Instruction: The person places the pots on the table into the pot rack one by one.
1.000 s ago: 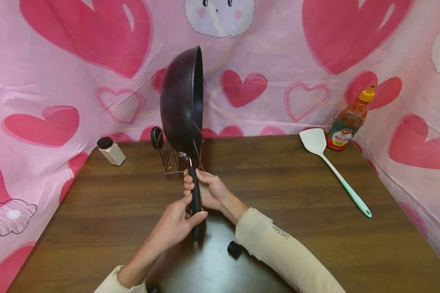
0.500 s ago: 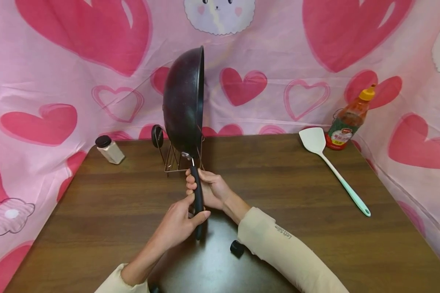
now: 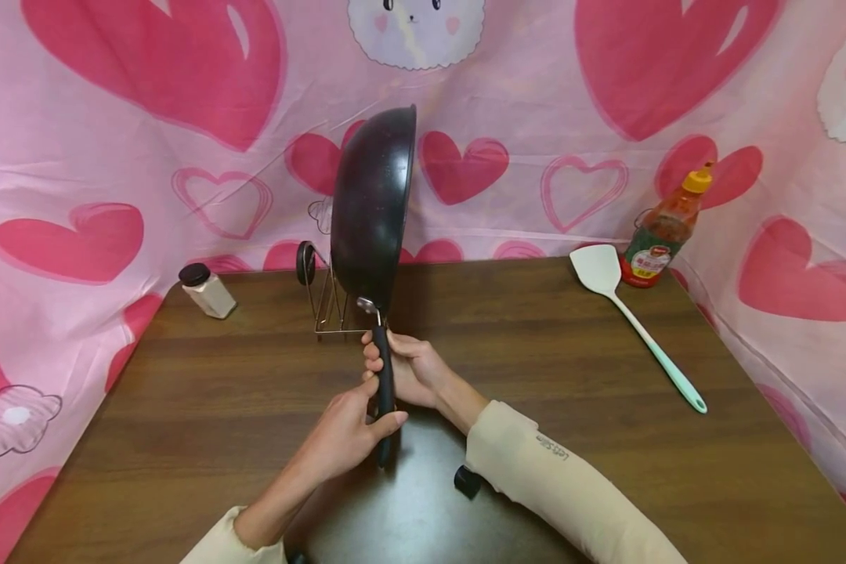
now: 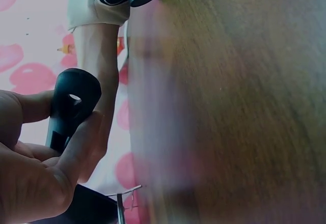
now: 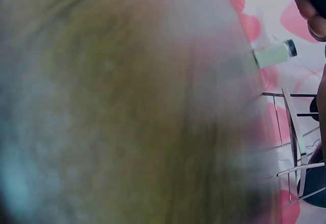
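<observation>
A dark wok (image 3: 372, 207) is held on its side, its rounded underside facing left and its rim right. Its black handle (image 3: 384, 364) points down toward me. My right hand (image 3: 416, 372) grips the upper handle near the metal joint, fingertips showing on the left side. Lower down, my left hand (image 3: 341, 431) pinches the handle, thumb across it. The left wrist view shows the handle's end (image 4: 76, 94), with its hole, between the left fingers. Behind the wok stands a wire rack (image 3: 331, 313), partly hidden by it; whether they touch I cannot tell.
At the back left stands a jar (image 3: 211, 296) with a black lid. A white spatula (image 3: 638, 321) with a mint handle lies at right, next to a red sauce bottle (image 3: 661, 227). A black round disc (image 3: 306, 263) is by the rack. Patterned pink cloth (image 3: 522, 94) surrounds the table (image 3: 536, 337).
The wok has shifted right and slightly down, its top leaning more to the right. Both hands moved a little right with the handle, keeping their hold. More of the rack shows.
</observation>
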`<state>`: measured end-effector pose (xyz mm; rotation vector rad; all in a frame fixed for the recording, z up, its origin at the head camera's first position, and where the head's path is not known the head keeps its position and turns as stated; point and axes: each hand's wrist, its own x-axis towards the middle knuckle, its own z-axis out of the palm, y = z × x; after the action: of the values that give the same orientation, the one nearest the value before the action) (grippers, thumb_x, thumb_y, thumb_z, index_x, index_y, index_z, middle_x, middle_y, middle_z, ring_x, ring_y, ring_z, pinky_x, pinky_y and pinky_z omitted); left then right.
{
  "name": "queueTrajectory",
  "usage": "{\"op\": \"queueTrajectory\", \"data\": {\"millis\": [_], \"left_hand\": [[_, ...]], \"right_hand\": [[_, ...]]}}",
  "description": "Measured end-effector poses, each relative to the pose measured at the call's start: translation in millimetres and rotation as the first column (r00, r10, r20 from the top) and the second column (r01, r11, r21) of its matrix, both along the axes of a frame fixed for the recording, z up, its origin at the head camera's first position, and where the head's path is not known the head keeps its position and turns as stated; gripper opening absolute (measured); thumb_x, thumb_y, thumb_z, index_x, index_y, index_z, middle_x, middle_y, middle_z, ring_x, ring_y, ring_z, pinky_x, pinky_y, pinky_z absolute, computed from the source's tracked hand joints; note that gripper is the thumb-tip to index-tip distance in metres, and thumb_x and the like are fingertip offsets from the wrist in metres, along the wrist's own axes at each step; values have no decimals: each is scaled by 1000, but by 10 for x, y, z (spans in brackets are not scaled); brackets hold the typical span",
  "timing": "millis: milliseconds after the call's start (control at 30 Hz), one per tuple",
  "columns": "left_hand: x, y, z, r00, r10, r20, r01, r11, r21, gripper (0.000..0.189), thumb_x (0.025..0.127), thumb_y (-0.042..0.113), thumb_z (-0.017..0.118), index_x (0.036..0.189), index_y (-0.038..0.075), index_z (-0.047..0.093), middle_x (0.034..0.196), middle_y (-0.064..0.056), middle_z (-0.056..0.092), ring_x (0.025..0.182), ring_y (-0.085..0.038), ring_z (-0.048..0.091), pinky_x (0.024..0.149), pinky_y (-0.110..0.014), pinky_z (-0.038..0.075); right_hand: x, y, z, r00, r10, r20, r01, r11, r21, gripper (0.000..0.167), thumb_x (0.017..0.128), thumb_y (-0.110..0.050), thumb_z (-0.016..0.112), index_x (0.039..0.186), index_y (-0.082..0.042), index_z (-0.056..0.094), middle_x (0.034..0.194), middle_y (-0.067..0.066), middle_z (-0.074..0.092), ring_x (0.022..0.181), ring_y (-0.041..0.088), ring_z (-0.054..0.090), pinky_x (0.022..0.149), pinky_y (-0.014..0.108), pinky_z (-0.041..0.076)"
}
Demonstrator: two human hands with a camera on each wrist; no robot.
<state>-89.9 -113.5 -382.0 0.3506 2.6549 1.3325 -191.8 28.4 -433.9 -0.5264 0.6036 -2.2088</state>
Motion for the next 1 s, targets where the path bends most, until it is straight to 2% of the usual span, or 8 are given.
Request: {"op": "queueTrajectory", "data": {"millis": [133,267,433,667,1000], "left_hand": [[1,-3,-3,1000,-9,17,9,1000,-2,32,93,23,76,115,3,62,62,4,43,51,-9,39,48,-26,35],[-8,-10,-4,1000,-28,10,28,1000,-14,35,92,25,78,113,2,62,69,3,54,61,-12,50,53,-27,41],[-27,-19,-11,997,-81,14,81,997,-16,30,90,23,79,105,3,62,81,1,66,75,-14,61,62,-30,48],[-30,-20,-29,989,-141,51,142,990,-17,27,88,21,81,98,6,62,83,0,69,77,-14,65,63,-30,51],[-16,-30,-48,982,-170,86,170,985,6,29,85,22,85,97,7,63,84,2,70,75,-11,67,64,-29,51]], "right_hand": [[7,13,-1,1000,1,-6,0,1000,9,31,112,-22,30,114,-7,57,89,1,56,77,13,53,83,30,47],[12,50,15,1000,3,-15,-2,1000,31,31,112,-20,29,115,-6,56,90,2,56,78,14,54,84,30,48],[11,120,33,999,18,-32,-16,997,70,34,112,-18,26,118,-4,57,92,4,57,81,15,56,88,32,51],[30,201,1,998,52,-43,-47,992,115,33,111,-16,26,120,-3,55,94,5,58,83,16,57,90,35,50],[57,278,-15,993,96,-64,-86,986,142,35,110,-15,26,121,-4,56,98,6,62,88,17,59,89,34,48]]}}
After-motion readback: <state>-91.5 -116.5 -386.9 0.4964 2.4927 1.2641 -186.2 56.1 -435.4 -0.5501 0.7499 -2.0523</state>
